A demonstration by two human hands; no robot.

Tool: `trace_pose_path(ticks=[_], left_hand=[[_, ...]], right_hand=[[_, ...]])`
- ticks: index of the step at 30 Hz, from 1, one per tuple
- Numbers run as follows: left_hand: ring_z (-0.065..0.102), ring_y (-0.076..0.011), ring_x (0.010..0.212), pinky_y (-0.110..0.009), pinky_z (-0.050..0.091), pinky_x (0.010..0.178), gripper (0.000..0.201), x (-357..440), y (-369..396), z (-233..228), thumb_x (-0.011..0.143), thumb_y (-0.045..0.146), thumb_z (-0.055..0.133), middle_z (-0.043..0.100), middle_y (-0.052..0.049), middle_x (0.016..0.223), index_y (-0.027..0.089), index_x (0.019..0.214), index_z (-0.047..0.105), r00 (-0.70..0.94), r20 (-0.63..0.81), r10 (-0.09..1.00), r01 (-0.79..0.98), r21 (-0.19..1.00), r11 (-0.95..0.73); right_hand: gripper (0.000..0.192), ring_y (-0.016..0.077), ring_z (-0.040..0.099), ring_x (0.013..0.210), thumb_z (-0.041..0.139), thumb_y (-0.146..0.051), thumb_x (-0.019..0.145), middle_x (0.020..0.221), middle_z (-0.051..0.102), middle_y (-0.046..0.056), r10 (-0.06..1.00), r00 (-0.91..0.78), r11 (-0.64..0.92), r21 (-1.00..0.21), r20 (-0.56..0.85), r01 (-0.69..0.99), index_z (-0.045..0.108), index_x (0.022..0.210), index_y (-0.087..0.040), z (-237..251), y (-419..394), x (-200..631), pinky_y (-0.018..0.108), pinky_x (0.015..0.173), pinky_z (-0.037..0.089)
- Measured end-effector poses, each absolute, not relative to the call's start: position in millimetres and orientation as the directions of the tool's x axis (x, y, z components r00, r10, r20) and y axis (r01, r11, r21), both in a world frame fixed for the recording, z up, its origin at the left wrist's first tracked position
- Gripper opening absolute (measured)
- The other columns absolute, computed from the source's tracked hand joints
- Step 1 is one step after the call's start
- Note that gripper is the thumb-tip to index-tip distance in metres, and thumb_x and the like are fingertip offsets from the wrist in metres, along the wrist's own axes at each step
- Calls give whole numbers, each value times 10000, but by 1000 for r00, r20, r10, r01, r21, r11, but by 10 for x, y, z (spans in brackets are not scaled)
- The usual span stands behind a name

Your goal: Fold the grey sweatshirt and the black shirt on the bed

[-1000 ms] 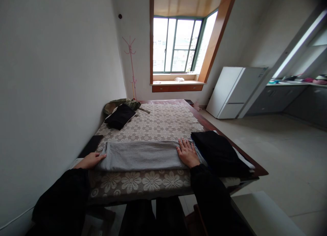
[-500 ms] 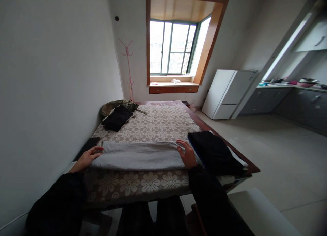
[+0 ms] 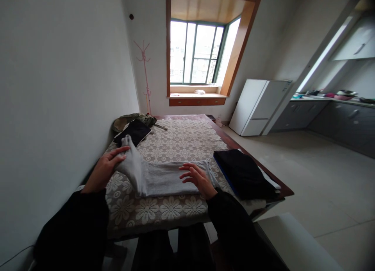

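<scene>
Pinching the grey cloth (image 3: 164, 179) by its left end in our left hand (image 3: 102, 168), we hover our loose, empty right hand (image 3: 200, 180) over it; unpressed, the cloth may slide

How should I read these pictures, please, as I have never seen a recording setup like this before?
There is no machine here: you see a person's own two bare hands, in black sleeves. Every picture comes from one camera worn on the head, looking forward and down.

In front is a table with a flower-patterned cover. On it lies a folded grey cloth. The left hand holds one end of it raised; the right hand is open above the other part, and whether it touches is hard to tell.

To the right is a folded stack, black on top; at the far left are a black folded cloth and an olive bag.
</scene>
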State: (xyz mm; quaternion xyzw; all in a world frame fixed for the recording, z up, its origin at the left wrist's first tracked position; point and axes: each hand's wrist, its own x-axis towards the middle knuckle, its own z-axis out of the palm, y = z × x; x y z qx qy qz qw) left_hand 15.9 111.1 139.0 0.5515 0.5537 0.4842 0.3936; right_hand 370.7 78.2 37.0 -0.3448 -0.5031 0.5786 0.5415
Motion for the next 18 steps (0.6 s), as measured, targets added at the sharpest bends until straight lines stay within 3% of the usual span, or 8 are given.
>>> trace_pose_path(ticks=[3,5,7,9,12,18], left_hand=[[673,-268,977,-357,535,855,651,832,1144,1457,779,471,673,741,-91,1148,123,1330,665,93,160,983,303,936,-181],[680,-243,921,-348,536,842,611,1282,1154,1376,823,452,642,751,-90,1047,113,1331,654,207,201,957,263,931,-252],[691,-226,882,-341,549,818,624,1659,1125,1208,853,441,647,759,-94,1003,132,1393,598,375,173,911,167,954,-250],[703,-233,948,-347,562,840,620,1922,1027,1008,870,428,670,750,-118,1110,159,1419,566,497,167,851,71,970,-232],[680,-241,1110,-365,552,958,439,2107,748,750,925,411,636,659,-122,1356,195,1307,639,558,211,802,-22,971,-240],[653,-229,1183,-368,488,1080,271,2152,263,384,945,273,603,727,-60,1234,235,1190,713,734,213,645,119,895,-431]], right_hand=[[451,216,717,892,691,-585,873,1195,720,94,970,-201,79,-955,140,-285,664,1183,-259,437,873,3544,352,723,574],[512,233,716,938,634,-644,886,1227,716,92,971,-212,29,-938,109,-346,643,1233,-268,419,921,3536,367,740,582],[575,258,712,990,555,-701,899,1200,730,88,976,-213,-52,-912,39,-408,636,1253,-255,343,959,3603,389,778,586],[563,274,708,1020,594,-676,878,1124,754,72,983,-178,-117,-906,-47,-407,649,1222,-234,222,986,3713,387,819,579],[474,272,713,995,781,-499,757,1021,764,32,990,-70,-135,-953,-121,-269,651,1133,-243,31,1019,3876,366,844,570],[385,267,723,916,664,-445,812,971,759,42,997,-68,-14,-996,-21,93,634,1154,-269,-66,1153,3993,402,816,593]])
